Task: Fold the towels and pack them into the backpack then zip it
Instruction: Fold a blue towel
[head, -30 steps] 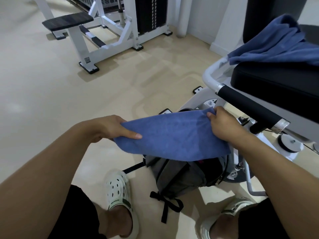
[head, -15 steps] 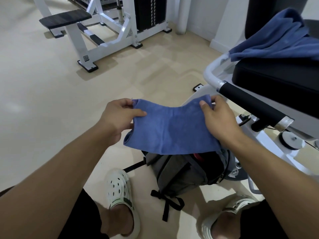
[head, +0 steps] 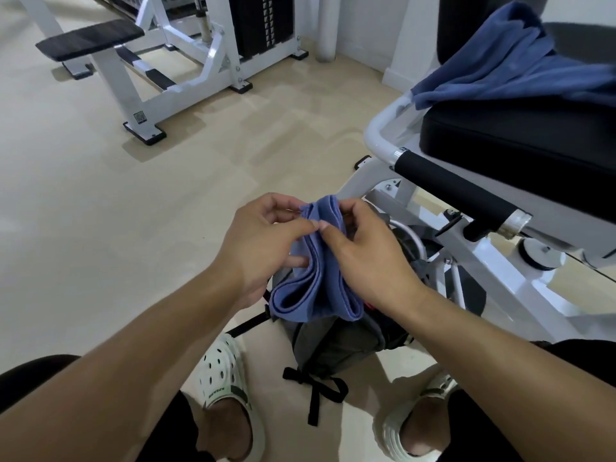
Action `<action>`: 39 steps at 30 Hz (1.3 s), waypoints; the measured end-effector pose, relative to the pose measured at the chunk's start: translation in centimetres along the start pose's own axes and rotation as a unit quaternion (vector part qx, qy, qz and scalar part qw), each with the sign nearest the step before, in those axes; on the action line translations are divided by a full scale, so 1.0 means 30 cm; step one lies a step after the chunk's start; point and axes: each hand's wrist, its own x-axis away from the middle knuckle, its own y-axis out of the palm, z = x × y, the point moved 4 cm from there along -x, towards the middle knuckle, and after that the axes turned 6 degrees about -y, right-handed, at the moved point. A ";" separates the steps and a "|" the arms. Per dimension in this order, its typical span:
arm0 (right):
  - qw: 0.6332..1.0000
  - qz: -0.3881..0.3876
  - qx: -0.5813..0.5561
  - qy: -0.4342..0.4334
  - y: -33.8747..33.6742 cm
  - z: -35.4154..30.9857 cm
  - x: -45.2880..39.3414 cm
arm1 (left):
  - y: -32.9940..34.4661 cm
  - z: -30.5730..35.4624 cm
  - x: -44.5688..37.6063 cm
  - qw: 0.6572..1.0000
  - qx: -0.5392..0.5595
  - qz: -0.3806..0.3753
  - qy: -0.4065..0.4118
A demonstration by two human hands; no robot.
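- Above the grey fabric backpack [head: 333,345] that stands on the beige floor [head: 100,211] between your feet, you hold a small blue terry towel [head: 320,281] folded over on itself, its looped layers hanging down toward the bag's top.
- Your left hand [head: 263,248] grips the towel's left side: the thumb lies across the upper fold and the fingers curl behind and under the cloth.
- Your right hand [head: 363,251] pinches the same upper edge from the right, thumb tip close to the left thumb, fingers curled over the top of the fold.
- The backpack's top looks unzipped; a little red shows inside beneath your right wrist, and its black straps [head: 313,391] trail on the floor toward you.
- A second, larger blue towel [head: 520,68] lies crumpled and unfolded on the black padded seat [head: 520,141] of the white exercise machine [head: 493,288] at your right, well apart from the bag.
- A black foam handle [head: 456,191] on that machine juts out between the seat and your hands.
- You wear white perforated clogs [head: 223,381], one on each side of the backpack.
- A white weight bench with a black pad [head: 90,38] stands far off at upper left.
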 end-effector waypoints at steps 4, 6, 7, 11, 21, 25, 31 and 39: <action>0.997 -0.044 0.057 -0.021 -0.002 -0.013 0.018 | 0.003 0.010 0.001 1.000 0.009 0.009 0.004; 0.995 -0.047 0.084 -0.037 0.001 -0.025 0.028 | 0.006 0.015 0.005 1.000 0.004 0.013 0.012; 0.993 -0.049 0.095 -0.043 0.004 -0.029 0.033 | 0.006 0.018 0.006 1.000 -0.002 0.019 0.018; 0.983 -0.066 0.159 -0.060 0.015 -0.036 0.047 | 0.006 0.018 0.009 1.000 0.001 0.019 0.012; 0.976 -0.198 0.054 -0.068 -0.071 -0.055 -0.013 | -0.053 0.061 -0.038 0.945 -0.296 -0.080 0.114; 0.965 -0.241 0.037 -0.098 -0.108 -0.074 -0.023 | -0.063 0.053 -0.035 0.937 -0.310 -0.126 0.102; 0.937 -0.280 0.188 -0.091 -0.151 -0.066 -0.020 | -0.053 0.074 -0.010 0.952 -0.257 -0.097 0.134; 0.944 -0.283 0.160 -0.054 -0.176 -0.042 -0.043 | -0.072 0.047 -0.036 0.944 -0.309 -0.063 0.096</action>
